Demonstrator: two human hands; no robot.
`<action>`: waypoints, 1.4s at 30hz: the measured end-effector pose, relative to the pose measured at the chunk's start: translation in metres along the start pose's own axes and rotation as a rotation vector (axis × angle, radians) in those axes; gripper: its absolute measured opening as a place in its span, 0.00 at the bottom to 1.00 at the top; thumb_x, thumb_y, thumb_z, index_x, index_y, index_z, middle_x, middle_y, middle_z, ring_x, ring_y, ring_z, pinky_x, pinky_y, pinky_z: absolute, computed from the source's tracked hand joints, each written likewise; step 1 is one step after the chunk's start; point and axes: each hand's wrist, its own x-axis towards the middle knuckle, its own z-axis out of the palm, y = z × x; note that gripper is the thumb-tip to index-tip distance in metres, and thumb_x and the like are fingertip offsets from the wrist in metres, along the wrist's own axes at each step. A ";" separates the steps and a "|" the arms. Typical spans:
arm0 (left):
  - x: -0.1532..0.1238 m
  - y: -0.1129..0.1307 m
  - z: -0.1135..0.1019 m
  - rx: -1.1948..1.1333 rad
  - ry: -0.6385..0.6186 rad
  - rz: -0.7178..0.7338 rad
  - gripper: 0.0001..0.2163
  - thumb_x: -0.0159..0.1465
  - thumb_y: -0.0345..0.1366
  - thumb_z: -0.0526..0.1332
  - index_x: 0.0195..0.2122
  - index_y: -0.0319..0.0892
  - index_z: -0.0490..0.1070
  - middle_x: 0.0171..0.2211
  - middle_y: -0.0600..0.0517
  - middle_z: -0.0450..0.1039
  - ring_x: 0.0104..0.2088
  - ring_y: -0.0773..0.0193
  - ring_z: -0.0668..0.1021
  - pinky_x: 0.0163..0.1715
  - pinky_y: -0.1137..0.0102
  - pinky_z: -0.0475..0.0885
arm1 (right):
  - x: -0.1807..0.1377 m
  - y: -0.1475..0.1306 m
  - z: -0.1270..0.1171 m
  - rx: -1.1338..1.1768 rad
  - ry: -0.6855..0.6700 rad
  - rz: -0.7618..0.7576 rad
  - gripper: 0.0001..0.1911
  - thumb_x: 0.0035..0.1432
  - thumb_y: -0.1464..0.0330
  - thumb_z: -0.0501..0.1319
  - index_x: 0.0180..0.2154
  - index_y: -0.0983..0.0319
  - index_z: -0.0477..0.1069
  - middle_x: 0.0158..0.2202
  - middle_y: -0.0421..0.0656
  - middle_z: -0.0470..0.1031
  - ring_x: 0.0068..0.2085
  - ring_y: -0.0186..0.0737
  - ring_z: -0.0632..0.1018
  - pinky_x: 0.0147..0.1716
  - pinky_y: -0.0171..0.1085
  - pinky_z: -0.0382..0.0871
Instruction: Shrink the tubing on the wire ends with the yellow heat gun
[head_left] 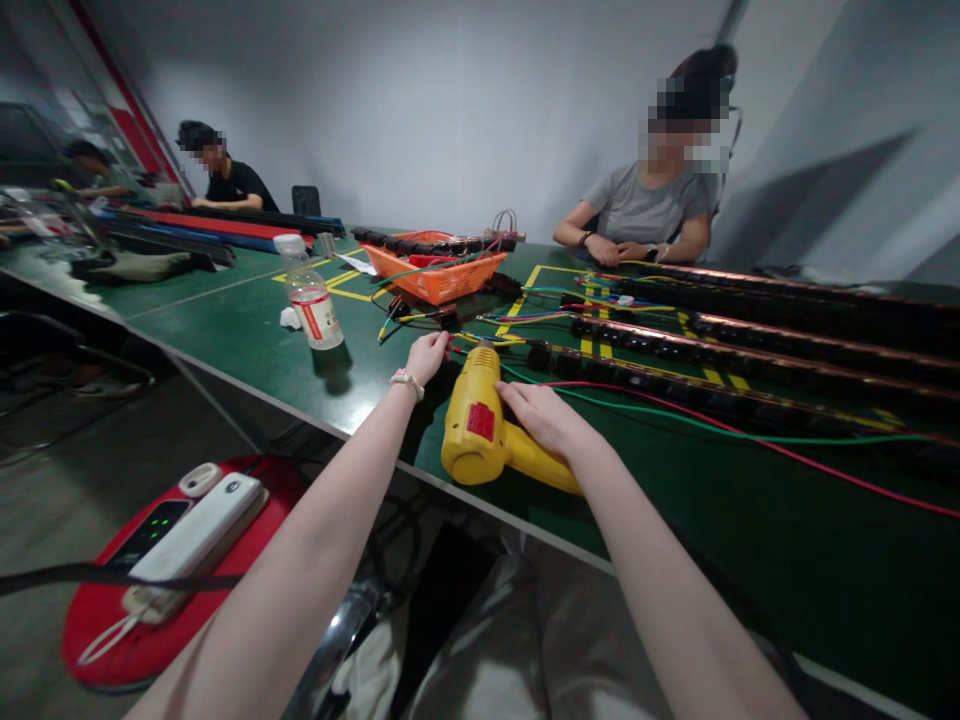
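A glossy yellow plastic heat gun [480, 425] with a red label lies on its side on the matte green table [247, 330], near its front edge. The right hand [544, 415] rests on its handle, fingers draped loosely. The left hand [427, 355] pinches thin coloured wires [420, 315] just beyond the nozzle. A clear plastic bottle [311, 300] and an orange mesh basket [435, 270] stand farther back.

Right hand [544, 418] rests on yellow heat gun [480, 425]
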 end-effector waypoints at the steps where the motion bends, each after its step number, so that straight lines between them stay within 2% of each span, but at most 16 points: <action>1: -0.001 0.001 0.000 0.027 0.005 0.005 0.17 0.62 0.44 0.49 0.23 0.39 0.68 0.20 0.51 0.69 0.24 0.65 0.70 0.29 0.71 0.62 | 0.003 -0.004 0.002 -0.002 0.003 -0.009 0.27 0.62 0.50 0.44 0.38 0.60 0.73 0.41 0.46 0.77 0.42 0.40 0.75 0.41 0.34 0.62; 5: -0.004 0.006 -0.003 0.085 0.013 0.054 0.16 0.61 0.43 0.49 0.22 0.40 0.66 0.23 0.50 0.70 0.26 0.64 0.69 0.28 0.71 0.62 | 0.012 -0.017 0.010 -0.013 0.021 -0.046 0.25 0.62 0.51 0.45 0.39 0.60 0.73 0.41 0.47 0.77 0.42 0.39 0.75 0.41 0.33 0.62; 9: -0.002 0.005 -0.006 0.010 -0.012 0.038 0.16 0.61 0.45 0.50 0.22 0.40 0.65 0.23 0.51 0.69 0.26 0.65 0.67 0.29 0.71 0.63 | 0.018 -0.026 0.018 -0.017 0.055 -0.054 0.24 0.62 0.51 0.47 0.41 0.61 0.72 0.43 0.48 0.76 0.42 0.39 0.75 0.40 0.33 0.61; 17: 0.001 0.000 -0.007 -0.071 -0.026 0.032 0.16 0.60 0.45 0.51 0.22 0.40 0.65 0.21 0.53 0.64 0.25 0.67 0.64 0.26 0.73 0.60 | 0.017 -0.023 0.018 0.014 0.069 -0.107 0.21 0.62 0.54 0.49 0.39 0.61 0.73 0.40 0.47 0.77 0.38 0.37 0.74 0.38 0.31 0.61; 23: -0.004 0.005 -0.007 -0.019 -0.018 0.031 0.15 0.61 0.42 0.51 0.20 0.41 0.63 0.19 0.54 0.64 0.24 0.67 0.65 0.25 0.73 0.59 | 0.004 -0.010 0.010 0.050 0.076 -0.127 0.21 0.63 0.55 0.47 0.35 0.61 0.73 0.37 0.46 0.77 0.35 0.35 0.73 0.34 0.31 0.61; 31: -0.008 0.007 -0.007 0.050 -0.041 0.062 0.19 0.63 0.41 0.47 0.18 0.41 0.63 0.19 0.53 0.66 0.24 0.66 0.68 0.30 0.72 0.60 | -0.007 0.020 -0.006 0.064 0.106 -0.063 0.18 0.61 0.59 0.49 0.32 0.62 0.72 0.31 0.42 0.75 0.31 0.34 0.71 0.30 0.32 0.59; 36: -0.008 0.004 -0.007 0.056 -0.046 0.070 0.19 0.63 0.43 0.47 0.17 0.41 0.63 0.18 0.53 0.65 0.23 0.66 0.68 0.30 0.71 0.60 | -0.013 0.038 -0.015 0.073 0.143 0.003 0.19 0.61 0.59 0.49 0.37 0.62 0.74 0.36 0.44 0.77 0.35 0.37 0.73 0.35 0.33 0.62; 42: -0.008 0.003 -0.007 0.070 -0.051 0.073 0.20 0.62 0.43 0.47 0.17 0.41 0.64 0.17 0.53 0.65 0.23 0.66 0.67 0.30 0.71 0.60 | -0.018 0.043 -0.019 0.050 0.169 0.042 0.18 0.61 0.60 0.49 0.37 0.62 0.74 0.39 0.46 0.77 0.39 0.40 0.74 0.39 0.35 0.63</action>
